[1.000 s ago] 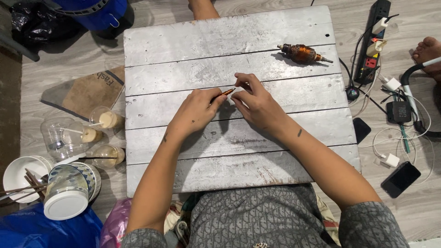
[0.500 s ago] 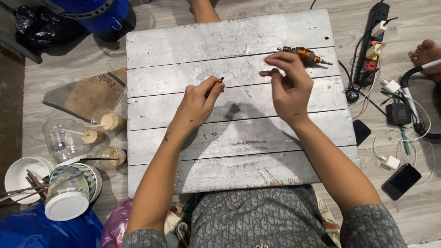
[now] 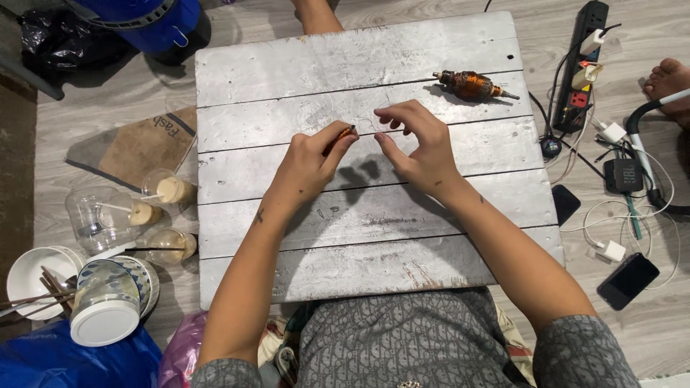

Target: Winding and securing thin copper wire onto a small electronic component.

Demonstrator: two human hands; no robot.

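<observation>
Right hand [image 3: 417,147] returned beside left hand's [image 3: 305,165] slim dark tool [image 3: 339,139].

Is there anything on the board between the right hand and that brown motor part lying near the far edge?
No. From the head camera, only bare grey planks of the board separate the right hand from the brown motor part.

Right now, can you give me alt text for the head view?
Left hand pinches a small dark tool above a grey plank table, right hand beside it with fingers curled. A copper-wound motor armature lies at the table's far right; cups and bowls sit on the floor to the left.
</observation>
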